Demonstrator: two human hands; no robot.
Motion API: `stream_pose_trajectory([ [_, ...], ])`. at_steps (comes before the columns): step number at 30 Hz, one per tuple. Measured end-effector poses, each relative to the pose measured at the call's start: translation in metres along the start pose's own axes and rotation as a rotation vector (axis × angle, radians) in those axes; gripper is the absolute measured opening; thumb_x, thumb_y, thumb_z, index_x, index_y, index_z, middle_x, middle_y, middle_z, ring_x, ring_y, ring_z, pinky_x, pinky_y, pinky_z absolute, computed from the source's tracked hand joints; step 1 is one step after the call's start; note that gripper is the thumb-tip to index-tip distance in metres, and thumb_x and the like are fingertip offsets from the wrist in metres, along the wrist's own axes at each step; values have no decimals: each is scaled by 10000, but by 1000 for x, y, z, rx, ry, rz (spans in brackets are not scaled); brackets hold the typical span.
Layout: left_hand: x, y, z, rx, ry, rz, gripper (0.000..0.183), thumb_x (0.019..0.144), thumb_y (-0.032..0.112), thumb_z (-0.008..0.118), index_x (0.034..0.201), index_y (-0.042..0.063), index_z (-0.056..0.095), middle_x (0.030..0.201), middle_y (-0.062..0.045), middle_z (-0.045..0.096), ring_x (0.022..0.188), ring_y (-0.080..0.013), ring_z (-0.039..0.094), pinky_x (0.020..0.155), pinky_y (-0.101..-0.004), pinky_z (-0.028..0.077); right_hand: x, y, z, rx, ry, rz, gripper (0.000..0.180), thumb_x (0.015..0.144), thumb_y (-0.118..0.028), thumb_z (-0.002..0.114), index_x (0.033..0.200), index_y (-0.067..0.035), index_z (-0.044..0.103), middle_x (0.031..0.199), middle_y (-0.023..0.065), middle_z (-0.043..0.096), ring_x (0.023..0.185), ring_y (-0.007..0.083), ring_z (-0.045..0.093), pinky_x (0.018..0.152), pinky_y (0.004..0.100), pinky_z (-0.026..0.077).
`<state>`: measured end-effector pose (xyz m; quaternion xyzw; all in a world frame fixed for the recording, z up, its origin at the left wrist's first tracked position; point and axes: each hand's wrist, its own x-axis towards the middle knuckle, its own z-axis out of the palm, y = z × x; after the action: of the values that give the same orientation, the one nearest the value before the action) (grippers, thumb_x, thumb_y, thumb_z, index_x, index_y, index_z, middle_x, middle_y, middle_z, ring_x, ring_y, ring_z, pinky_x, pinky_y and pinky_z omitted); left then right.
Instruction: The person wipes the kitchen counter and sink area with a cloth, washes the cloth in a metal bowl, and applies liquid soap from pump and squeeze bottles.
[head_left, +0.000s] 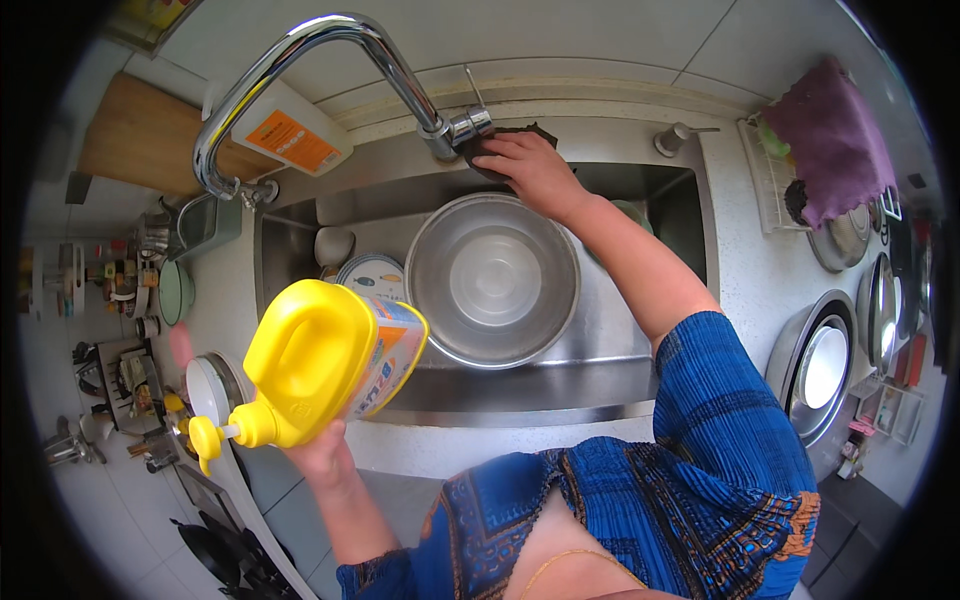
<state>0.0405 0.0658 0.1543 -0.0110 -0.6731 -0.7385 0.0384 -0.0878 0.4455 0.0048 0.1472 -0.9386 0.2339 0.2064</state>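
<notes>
My left hand (324, 451) grips a yellow pump-top detergent bottle (319, 360), tilted with its pump toward the lower left. The bottle is over the sink's front left edge. My right hand (538, 174) is at the back of the sink, its fingers over a dark cloth (486, 159) beside the base of the chrome faucet (397, 71). Part of the cloth is hidden under the hand. Between my hands a round stainless steel basin (491, 337) sits in the steel sink (615, 375). Left of the basin are a fish-patterned plate (384, 274) and a small bowl (334, 246).
At the back left stand a white jug with an orange label (300, 139) and a wooden cutting board (142, 139). A purple cloth (836, 142) hangs over a wire rack (761, 176) at the right. Nested metal bowls (787, 352) sit on the right counter.
</notes>
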Motion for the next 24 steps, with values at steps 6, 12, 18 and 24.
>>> stream_pose_trajectory([
  [6, 0, 6, 9, 11, 20, -9, 777, 692, 124, 770, 1369, 91, 390, 1313, -61, 507, 1232, -239, 478, 1051, -407, 376, -12, -1, -4, 105, -41, 49, 433, 708, 55, 569, 1068, -167, 659, 1144, 27, 642, 1087, 264, 541, 961, 401, 408],
  [12, 2, 5, 5, 28, 1, 52, 776, 693, 113, 763, 1371, 94, 386, 1312, -58, 505, 1237, -236, 473, 1058, -401, 370, -22, 7, -50, 424, -11, 406, 329, 807, -94, 584, 1130, -143, 620, 1100, 86, 644, 1086, 292, 553, 904, 418, 449],
  [18, 1, -2, 6, 29, 50, 39, 765, 695, 123, 771, 1364, 102, 401, 1307, -56, 514, 1226, -240, 485, 1060, -401, 370, -23, 38, -77, -251, 48, 675, 438, 880, -373, 574, 1273, -179, 553, 1345, 133, 501, 1211, 338, 485, 955, 457, 420],
  [24, 15, -13, 21, 16, -37, -10, 701, 718, 152, 764, 1339, 95, 444, 1284, -55, 539, 1210, -236, 495, 1053, -394, 369, -13, 0, 11, -232, 270, 219, 313, 784, -156, 618, 1096, -171, 635, 1284, 106, 540, 1216, 321, 471, 1030, 460, 358],
])
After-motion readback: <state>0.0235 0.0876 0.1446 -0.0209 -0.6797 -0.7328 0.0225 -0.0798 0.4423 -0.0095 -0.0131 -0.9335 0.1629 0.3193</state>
